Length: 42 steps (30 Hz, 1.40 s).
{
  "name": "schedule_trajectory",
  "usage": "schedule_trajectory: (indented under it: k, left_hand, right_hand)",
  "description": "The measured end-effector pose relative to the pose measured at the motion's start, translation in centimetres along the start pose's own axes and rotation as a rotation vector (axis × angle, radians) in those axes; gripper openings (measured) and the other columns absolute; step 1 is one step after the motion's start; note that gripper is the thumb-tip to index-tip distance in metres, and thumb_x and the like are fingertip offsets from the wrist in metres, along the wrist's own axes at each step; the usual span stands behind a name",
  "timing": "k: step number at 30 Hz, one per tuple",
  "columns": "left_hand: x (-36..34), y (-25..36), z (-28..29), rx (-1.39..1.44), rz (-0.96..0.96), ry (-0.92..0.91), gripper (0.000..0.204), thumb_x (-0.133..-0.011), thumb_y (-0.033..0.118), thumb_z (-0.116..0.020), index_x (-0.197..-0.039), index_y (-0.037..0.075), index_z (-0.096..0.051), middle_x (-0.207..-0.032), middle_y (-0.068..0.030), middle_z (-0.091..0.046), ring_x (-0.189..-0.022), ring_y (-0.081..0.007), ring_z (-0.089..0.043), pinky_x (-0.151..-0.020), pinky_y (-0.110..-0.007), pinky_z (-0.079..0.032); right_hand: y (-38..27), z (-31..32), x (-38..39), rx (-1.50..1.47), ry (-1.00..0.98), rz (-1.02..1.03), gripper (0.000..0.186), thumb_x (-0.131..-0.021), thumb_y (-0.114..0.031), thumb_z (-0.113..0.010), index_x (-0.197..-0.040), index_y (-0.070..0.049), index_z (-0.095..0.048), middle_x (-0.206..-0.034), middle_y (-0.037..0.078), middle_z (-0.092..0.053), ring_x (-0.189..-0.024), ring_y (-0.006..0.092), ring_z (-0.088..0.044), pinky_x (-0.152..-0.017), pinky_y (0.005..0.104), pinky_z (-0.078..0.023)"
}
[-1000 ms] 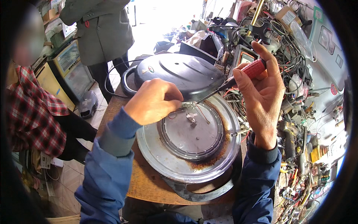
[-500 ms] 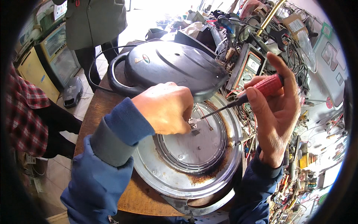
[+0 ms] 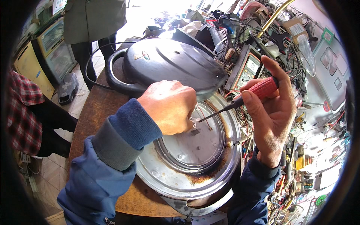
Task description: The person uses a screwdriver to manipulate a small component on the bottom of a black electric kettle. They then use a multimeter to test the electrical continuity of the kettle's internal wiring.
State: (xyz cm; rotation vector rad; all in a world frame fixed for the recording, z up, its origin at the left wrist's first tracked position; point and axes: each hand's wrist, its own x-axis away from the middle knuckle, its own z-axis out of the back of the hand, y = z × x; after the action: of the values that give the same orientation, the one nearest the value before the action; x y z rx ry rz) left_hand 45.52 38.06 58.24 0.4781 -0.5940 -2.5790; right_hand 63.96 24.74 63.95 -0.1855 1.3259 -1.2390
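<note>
A red-handled screwdriver is gripped by my right hand, thumb and fingers around its handle and the index finger raised. Its dark shaft slants down to the left, the tip at a small metal terminal piece. My left hand is closed over that small piece, which sticks out past the fingertips; the rest is hidden. Both hands are above a round metal pan-like body with brown burnt stains round its inner ring. A thin red wire rises from its middle. Behind, a black lid leans up.
Everything rests on a brown wooden table. A multimeter stands beyond the pan, beside heaped cables and parts. Loose tools and scraps crowd the right. Two people stand at the left, one in a checked shirt, one in a grey coat.
The screwdriver tip has shifted slightly left and down, against the terminal piece. My left hand stays closed at nearly the same spot. The whole view has moved a little.
</note>
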Motion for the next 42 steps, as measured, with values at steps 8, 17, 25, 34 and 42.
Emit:
schedule_trajectory:
  k: [8, 17, 25, 34, 42]
  left_hand:
    - [-0.4, 0.4, 0.3, -0.018, 0.025, -0.056, 0.024, -0.075, 0.028, -0.085, -0.082, 0.008, -0.075, -0.086, -0.0105, -0.074, -0.092, -0.0335, -0.071, -0.085, -0.044, -0.054]
    - [-0.3, 0.3, -0.4, -0.045, -0.017, 0.039, 0.022, -0.076, 0.029, -0.084, -0.080, 0.010, -0.075, -0.083, -0.0093, -0.074, -0.088, -0.0323, -0.073, -0.082, -0.044, -0.055]
    - [-0.5, -0.3, -0.8, -0.059, -0.037, 0.052, 0.020, -0.077, 0.028, -0.084, -0.081, 0.010, -0.076, -0.083, -0.0093, -0.074, -0.086, -0.0316, -0.073, -0.082, -0.043, -0.056]
    - [-0.6, 0.3, -0.3, -0.080, -0.001, -0.006, 0.020, -0.078, 0.027, -0.085, -0.084, 0.010, -0.076, -0.086, -0.0091, -0.074, -0.090, -0.0315, -0.072, -0.084, -0.044, -0.056]
    - [-0.4, 0.2, -0.2, -0.076, -0.014, -0.007, 0.021, -0.078, 0.026, -0.085, -0.084, 0.010, -0.074, -0.085, -0.0090, -0.074, -0.089, -0.0315, -0.073, -0.082, -0.044, -0.056]
  right_hand:
    - [0.4, 0.1, 0.2, 0.013, -0.034, -0.003, 0.069, -0.095, -0.006, -0.078, -0.155, 0.003, -0.045, -0.101, 0.010, -0.072, -0.093, 0.0160, -0.071, -0.091, 0.0322, -0.057]
    - [0.2, 0.1, 0.1, 0.023, -0.029, -0.031, 0.071, -0.095, -0.009, -0.081, -0.155, 0.003, -0.045, -0.101, 0.010, -0.072, -0.093, 0.0156, -0.071, -0.090, 0.0320, -0.058]
    - [0.3, 0.1, 0.0, 0.050, -0.082, -0.022, 0.070, -0.095, -0.005, -0.079, -0.155, 0.003, -0.045, -0.102, 0.010, -0.072, -0.094, 0.0148, -0.070, -0.090, 0.0310, -0.057]
    - [0.2, -0.4, 0.2, -0.006, -0.108, -0.053, 0.066, -0.095, -0.001, -0.078, -0.153, 0.001, -0.048, -0.105, 0.007, -0.070, -0.099, 0.0118, -0.068, -0.091, 0.0282, -0.057]
    - [0.7, -0.5, 0.2, 0.006, -0.115, -0.030, 0.066, -0.095, -0.003, -0.079, -0.153, 0.002, -0.048, -0.104, 0.007, -0.070, -0.097, 0.0109, -0.068, -0.091, 0.0279, -0.057]
